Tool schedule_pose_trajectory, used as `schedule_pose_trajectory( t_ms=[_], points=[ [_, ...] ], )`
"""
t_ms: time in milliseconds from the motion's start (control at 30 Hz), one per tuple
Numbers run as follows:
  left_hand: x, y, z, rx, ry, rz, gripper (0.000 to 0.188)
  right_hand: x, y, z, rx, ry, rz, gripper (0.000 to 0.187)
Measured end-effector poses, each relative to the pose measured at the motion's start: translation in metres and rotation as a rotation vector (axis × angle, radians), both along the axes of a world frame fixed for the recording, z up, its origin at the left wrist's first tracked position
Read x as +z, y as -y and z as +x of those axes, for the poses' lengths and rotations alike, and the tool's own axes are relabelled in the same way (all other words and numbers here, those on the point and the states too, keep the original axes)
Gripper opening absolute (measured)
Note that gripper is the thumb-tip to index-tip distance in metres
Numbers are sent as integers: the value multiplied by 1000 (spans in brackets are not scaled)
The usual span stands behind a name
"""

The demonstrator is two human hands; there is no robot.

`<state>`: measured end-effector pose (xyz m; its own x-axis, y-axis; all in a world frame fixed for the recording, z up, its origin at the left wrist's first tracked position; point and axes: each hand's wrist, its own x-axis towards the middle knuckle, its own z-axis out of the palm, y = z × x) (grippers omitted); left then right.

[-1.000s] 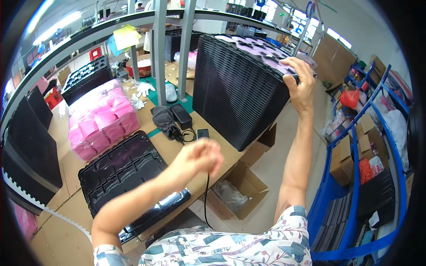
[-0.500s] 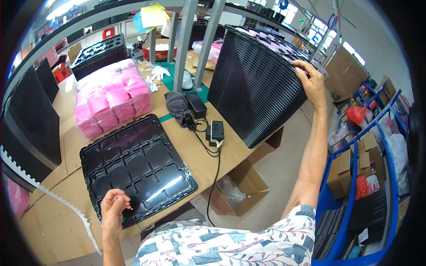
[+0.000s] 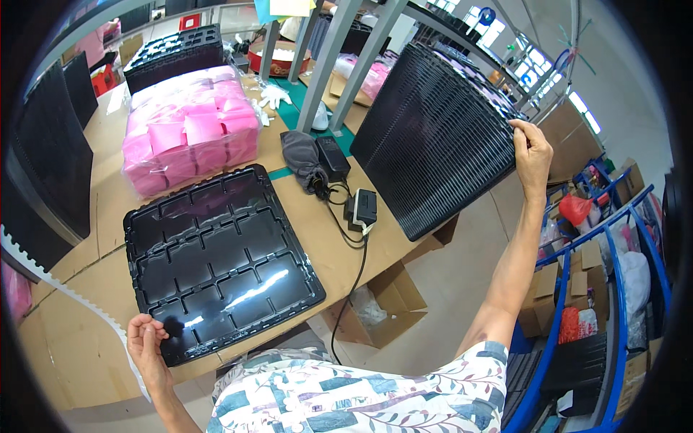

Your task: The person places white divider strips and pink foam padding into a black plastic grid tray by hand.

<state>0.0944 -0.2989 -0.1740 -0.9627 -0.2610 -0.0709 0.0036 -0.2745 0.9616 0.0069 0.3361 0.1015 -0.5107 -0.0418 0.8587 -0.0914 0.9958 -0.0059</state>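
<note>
A black moulded tray (image 3: 216, 252) with several shallow pockets lies flat on the cardboard-covered bench (image 3: 79, 353) in front of me. My left hand (image 3: 146, 346) rests at the tray's near-left corner, fingers curled at its rim; whether it grips the rim is unclear. A tall stack of black trays (image 3: 433, 144) stands at the bench's right end. My right hand (image 3: 530, 151) is raised to the stack's top right corner, fingers pinched on the edge of the uppermost tray.
A wrapped bundle of pink bags (image 3: 188, 137) sits behind the flat tray. A dark pouch (image 3: 299, 155), a black adapter (image 3: 332, 157) and a small black device with cable (image 3: 363, 208) lie mid-bench. An open carton (image 3: 382, 303) stands on the floor. Blue shelving (image 3: 585, 289) holds boxes at right.
My left hand dropped from mid-air to the flat tray's near-left corner. My right hand stayed on the top corner of the stack. The small black device now lies on the bench.
</note>
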Motion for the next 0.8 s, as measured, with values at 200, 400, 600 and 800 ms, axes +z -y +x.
schedule_pose_trajectory(
  t_ms=[200, 400, 600, 800],
  points=[
    [-9, 14, -1, 62, -38, -31, 10, 8, 2, 8, 59, 76, 68, 16],
    [-14, 17, -4, 90, -10, -32, 10, 6, 1, -3, 66, 96, -1, 16],
    [-20, 22, 0, 114, -30, -30, 11, 7, 3, 6, 21, 116, 10, 18],
    [-31, 41, 4, 217, -77, -109, 11, 13, -2, -3, 78, 139, 72, 18]
  ],
)
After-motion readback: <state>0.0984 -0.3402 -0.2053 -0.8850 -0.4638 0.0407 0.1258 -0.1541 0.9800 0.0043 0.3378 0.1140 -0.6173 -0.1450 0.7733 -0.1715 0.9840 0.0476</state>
